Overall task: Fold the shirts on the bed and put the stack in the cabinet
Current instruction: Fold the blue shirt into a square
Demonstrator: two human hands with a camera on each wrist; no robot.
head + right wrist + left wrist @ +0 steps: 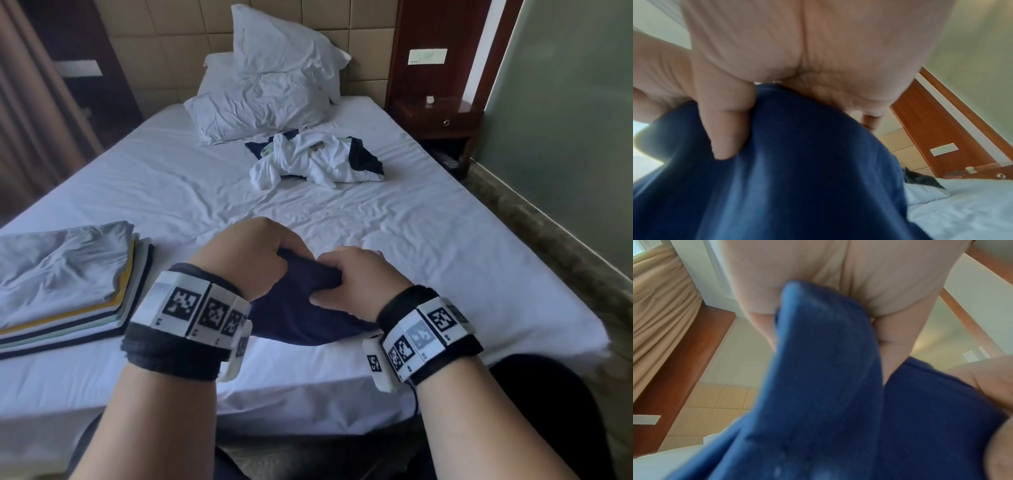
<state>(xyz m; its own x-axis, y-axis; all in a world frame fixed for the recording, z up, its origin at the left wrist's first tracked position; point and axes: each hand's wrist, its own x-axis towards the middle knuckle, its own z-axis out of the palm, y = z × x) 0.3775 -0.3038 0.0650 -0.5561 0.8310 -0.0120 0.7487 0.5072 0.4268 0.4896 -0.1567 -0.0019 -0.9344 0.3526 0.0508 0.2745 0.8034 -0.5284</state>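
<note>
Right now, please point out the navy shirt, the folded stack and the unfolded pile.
navy shirt (301, 315), head view, lower hanging cloth.
folded stack (65, 260), head view, grey top shirt.
unfolded pile (318, 161), head view, white crumpled shirt.

Arms: bare from wrist to elbow — no sleeves in the head view.
Left wrist band (186, 318): black fabric strap wound round, topped by white blocks printed with black square markers.
Right wrist band (426, 337): same make — black strap, white marker blocks, a thin black cord hanging below.
Legs: dark trousers.
</note>
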